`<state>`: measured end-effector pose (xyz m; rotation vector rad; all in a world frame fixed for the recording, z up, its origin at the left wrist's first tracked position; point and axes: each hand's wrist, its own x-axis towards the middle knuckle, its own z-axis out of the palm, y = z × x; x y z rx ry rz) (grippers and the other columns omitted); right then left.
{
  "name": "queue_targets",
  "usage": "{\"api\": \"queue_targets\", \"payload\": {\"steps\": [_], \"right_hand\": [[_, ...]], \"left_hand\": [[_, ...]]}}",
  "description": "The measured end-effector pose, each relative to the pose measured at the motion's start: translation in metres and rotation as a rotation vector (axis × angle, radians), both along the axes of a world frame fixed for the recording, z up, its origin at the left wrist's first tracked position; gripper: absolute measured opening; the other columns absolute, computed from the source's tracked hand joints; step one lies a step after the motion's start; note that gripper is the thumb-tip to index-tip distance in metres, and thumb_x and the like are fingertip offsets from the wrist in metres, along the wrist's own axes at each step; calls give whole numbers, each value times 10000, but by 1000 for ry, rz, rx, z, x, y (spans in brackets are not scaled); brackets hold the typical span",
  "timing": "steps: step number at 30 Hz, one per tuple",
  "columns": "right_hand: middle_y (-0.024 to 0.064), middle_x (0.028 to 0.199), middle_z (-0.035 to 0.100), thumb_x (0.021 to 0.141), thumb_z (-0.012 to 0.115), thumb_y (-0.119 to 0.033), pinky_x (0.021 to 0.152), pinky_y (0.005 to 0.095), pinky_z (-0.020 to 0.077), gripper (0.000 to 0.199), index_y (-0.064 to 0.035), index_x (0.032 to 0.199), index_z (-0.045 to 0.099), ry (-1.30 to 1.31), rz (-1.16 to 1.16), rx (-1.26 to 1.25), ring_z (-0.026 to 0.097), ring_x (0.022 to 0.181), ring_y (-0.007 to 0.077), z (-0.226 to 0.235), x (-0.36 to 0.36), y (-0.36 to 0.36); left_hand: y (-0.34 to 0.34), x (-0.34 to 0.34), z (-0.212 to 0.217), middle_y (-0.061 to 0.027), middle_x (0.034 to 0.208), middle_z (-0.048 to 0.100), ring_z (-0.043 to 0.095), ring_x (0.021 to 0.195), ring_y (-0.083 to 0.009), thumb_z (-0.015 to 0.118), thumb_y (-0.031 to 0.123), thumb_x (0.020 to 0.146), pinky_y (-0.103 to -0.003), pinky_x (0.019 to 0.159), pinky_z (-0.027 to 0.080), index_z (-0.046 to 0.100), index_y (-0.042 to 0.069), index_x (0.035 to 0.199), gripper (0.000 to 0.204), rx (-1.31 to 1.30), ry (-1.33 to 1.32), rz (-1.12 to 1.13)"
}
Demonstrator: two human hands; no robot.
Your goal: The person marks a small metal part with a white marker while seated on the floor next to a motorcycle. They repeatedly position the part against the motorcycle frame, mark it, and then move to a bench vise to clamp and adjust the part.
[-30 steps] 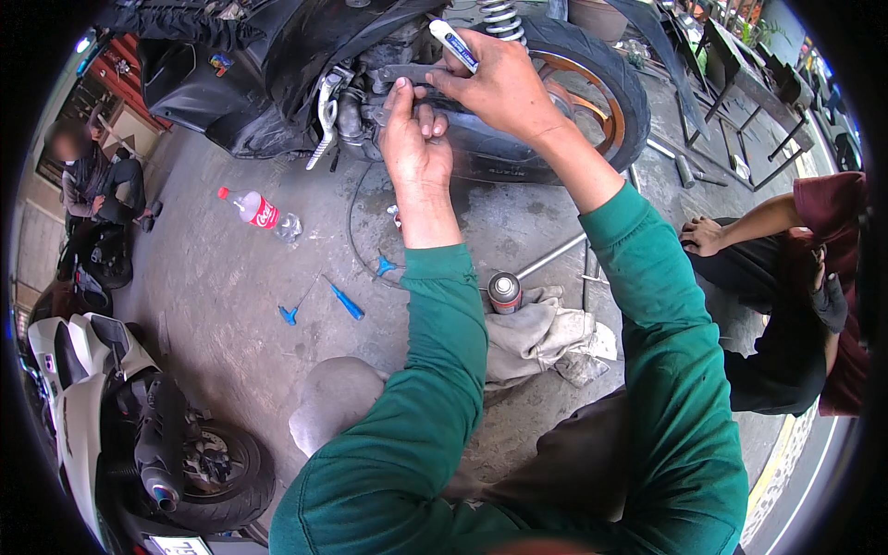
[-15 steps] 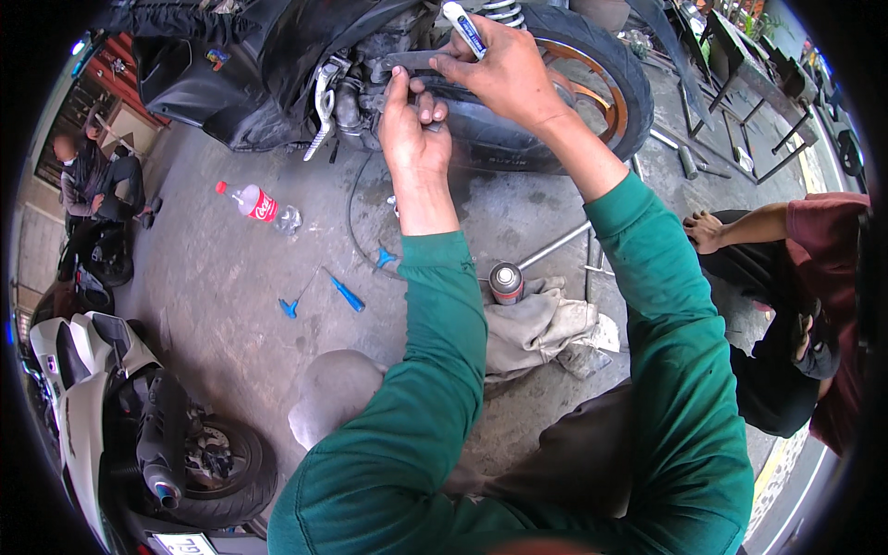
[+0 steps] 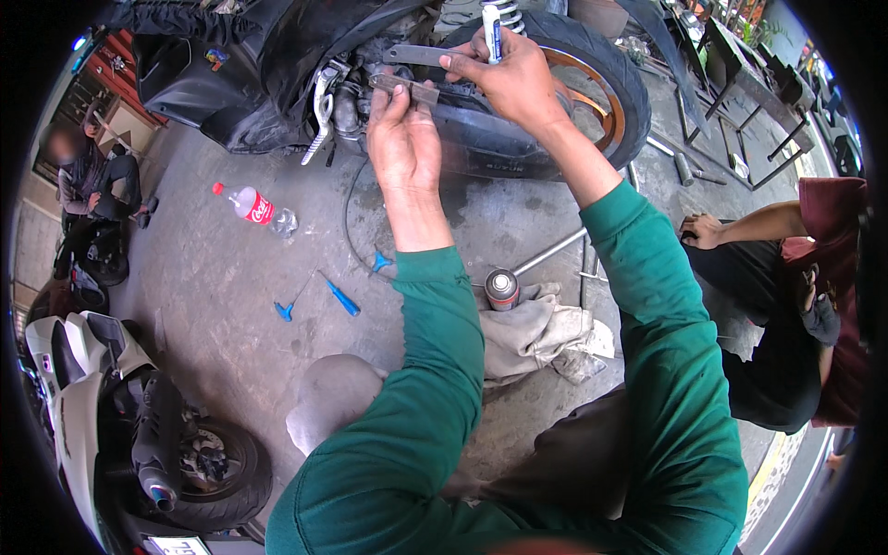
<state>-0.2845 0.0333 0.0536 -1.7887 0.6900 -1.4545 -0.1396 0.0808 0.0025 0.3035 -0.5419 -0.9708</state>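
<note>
From the head view, my left grip [image 3: 407, 153] pinches a short metal strip [image 3: 422, 92] and my right grip [image 3: 520, 85] holds a long metal strip [image 3: 416, 55] and a white tube [image 3: 492, 35], all in front of the motorbike [image 3: 481, 139], partly blocking it. On the floor [image 3: 222, 277] lie a bottle [image 3: 259, 209] and a blue screwdriver [image 3: 343, 299]; between my forearms, a can [image 3: 502, 289] stands beside a crumpled cloth [image 3: 527, 340].

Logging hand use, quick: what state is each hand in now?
Left hand: closed, pinching a flat strip.
Right hand: closed, holding another strip and a white pen-shaped tube.
</note>
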Motion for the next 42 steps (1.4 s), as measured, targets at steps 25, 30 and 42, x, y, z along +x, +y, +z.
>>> {"api": "queue_targets", "payload": {"steps": [25,30,42], "right_hand": [[62,872,733,946,773,-243,552,279,530,360,-57,788,508,158,160,8,620,651,96,-4,-20,-8],[74,993,768,950,766,-270,543,281,529,365,-31,815,525,296,133,-34,618,648,97,-4,-25,-13],[85,897,756,958,759,-260,530,262,517,310,-54,844,558,201,226,22,599,568,87,-8,-27,-24]], "left_hand": [[-1,-16,-2,-53,1112,704,660,1014,-150,742,92,956,-349,966,496,622,2,1288,364,94,-103,139],[1,-19,-1,-46,1061,719,656,946,-128,740,55,945,-285,857,504,657,-2,1231,303,111,-158,198],[-1,-29,-4,-42,1052,707,631,904,-117,729,39,946,-270,797,477,681,0,1162,224,70,-149,231]]}}
